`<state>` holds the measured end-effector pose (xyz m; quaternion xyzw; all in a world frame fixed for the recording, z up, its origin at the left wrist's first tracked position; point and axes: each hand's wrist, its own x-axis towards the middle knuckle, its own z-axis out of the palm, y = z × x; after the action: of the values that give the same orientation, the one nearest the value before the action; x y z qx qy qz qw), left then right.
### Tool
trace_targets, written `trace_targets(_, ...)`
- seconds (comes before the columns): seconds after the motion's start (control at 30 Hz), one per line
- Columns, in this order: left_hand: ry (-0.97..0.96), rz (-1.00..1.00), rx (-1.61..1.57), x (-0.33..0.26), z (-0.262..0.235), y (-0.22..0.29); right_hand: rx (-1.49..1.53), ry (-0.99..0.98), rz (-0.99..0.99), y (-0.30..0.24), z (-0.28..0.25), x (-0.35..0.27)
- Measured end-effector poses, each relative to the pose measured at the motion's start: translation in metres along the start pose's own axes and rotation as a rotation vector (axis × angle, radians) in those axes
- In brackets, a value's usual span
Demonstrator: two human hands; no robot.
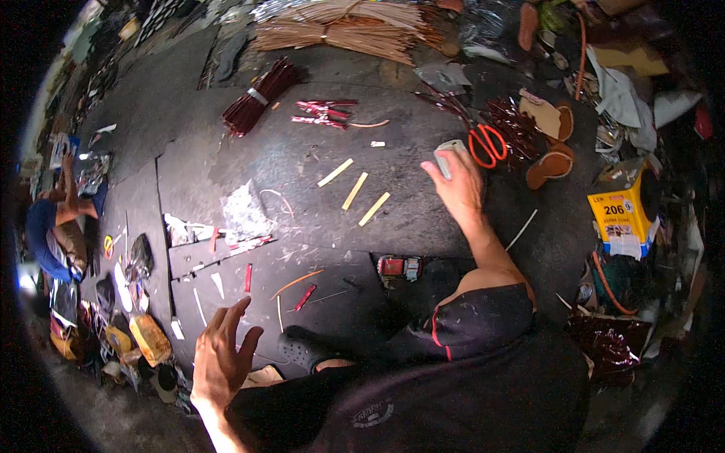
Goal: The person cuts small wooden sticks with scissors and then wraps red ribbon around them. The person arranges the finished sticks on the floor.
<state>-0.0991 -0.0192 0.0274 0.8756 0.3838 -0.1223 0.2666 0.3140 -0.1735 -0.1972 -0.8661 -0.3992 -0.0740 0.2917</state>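
My right hand (pixel 461 189) is closed on a small grey block-like thing (pixel 450 151), whose kind I cannot make out, over the dark work surface (pixel 408 174). Just right of that hand lies a pair of scissors with orange handles (pixel 488 146). To its left, three pale yellow strips (pixel 355 191) rest side by side, slanting and apart. My left hand (pixel 220 355) hovers at the lower left with fingers apart, holding nothing. Closest to it are a short red strip (pixel 248 278) and a white scrap (pixel 217 285).
A tied dark red bundle (pixel 258 97) and shiny red pieces (pixel 325 113) lie farther off, before bundled tan sticks (pixel 340 34). Sandals (pixel 550 166) and a yellow box (pixel 623 208) stand right. Crumpled clear plastic (pixel 248 211) lies left; another person (pixel 57 226) sits at far left.
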Motion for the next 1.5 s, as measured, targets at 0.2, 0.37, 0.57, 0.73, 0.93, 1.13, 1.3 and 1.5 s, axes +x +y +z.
trace_targets(0.2, -0.046, -0.018, 0.011, 0.012, 0.001, 0.016, -0.375, -0.196, -0.056, 0.062, -0.043, -0.017)
trace_targets(0.37, -0.046, 0.011, 0.016, 0.018, 0.002, 0.029, -0.291, -0.244, -0.085, 0.073, -0.031, -0.016)
trace_targets(0.57, -0.038, 0.018, 0.048, 0.023, 0.006, 0.028, -0.232, -0.178, -0.116, 0.058, -0.041, -0.007)
trace_targets(0.73, -0.019, 0.077, 0.057, 0.025, 0.007, 0.023, -0.274, -0.24, -0.148, 0.038, -0.061, -0.011)
trace_targets(0.93, -0.02, 0.099, 0.034, 0.021, 0.006, 0.02, 0.555, -0.639, 0.218, -0.035, -0.009, -0.012)
trace_targets(1.13, -0.032, 0.053, 0.03, 0.015, 0.008, 0.012, 0.636, -1.135, 0.341, -0.072, 0.073, 0.007)
trace_targets(1.3, -0.073, -0.057, 0.017, 0.009, 0.008, 0.003, 0.537, -1.124, 0.329, -0.083, 0.103, 0.014)
trace_targets(1.5, -0.079, -0.066, -0.023, 0.006, 0.007, -0.002, 0.395, -1.129, 0.12, -0.129, 0.118, -0.011)
